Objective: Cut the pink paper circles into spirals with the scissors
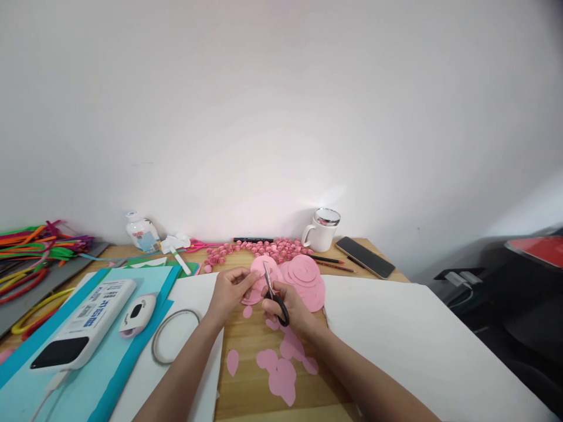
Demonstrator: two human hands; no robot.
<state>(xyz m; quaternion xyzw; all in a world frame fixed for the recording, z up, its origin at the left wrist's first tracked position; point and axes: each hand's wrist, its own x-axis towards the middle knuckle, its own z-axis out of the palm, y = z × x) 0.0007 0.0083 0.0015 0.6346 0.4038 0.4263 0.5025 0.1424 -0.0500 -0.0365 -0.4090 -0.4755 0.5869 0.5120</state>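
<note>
My right hand (292, 305) is closed around the black handles of a pair of scissors (281, 310), whose blades point up and away from me. The fingers of my left hand (231, 293) pinch a pink paper piece (264, 265) beside the blades. Just beyond my right hand lies a stack of round pink paper pieces (305, 272), with spiral cuts showing on top. Several pink paper scraps (282, 378) are scattered on the wooden table below my hands. Behind, small rolled pink paper flowers (284, 249) form a heap.
A white mug (321, 230), a phone (366, 257) and pencils (334, 265) stand or lie at the back right. At left are a power bank (88, 322) with a cable, a ring (173, 337), a bottle (143, 231) and colourful pipe cleaners (44, 246). White sheets (409, 334) flank my forearms.
</note>
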